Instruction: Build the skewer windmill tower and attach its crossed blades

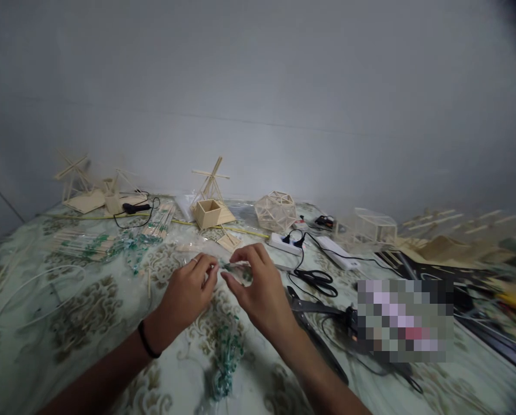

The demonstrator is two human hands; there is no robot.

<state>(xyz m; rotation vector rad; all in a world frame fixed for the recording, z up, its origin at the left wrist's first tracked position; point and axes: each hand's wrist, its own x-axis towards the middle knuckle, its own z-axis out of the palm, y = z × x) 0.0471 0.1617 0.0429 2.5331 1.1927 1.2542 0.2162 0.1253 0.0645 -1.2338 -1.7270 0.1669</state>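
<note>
My left hand [189, 294] and my right hand [258, 288] meet over the middle of a patterned cloth [89, 311]. Both pinch a clear plastic packet [236, 270] with small green-tipped bits inside, held between thumbs and forefingers. A ring sits on my left hand and a black band on that wrist. Below my hands lies a strip of green-tipped sticks [225, 357] in plastic.
Black scissors [316, 280] and a larger dark tool [313, 323] lie right of my hands. A white power strip [286, 243] with black cables sits behind. Stick models stand along the wall: a small wooden box [208, 213], a lattice dome [276, 211], windmill frames [78, 181]. Stick bundles [85, 245] lie left.
</note>
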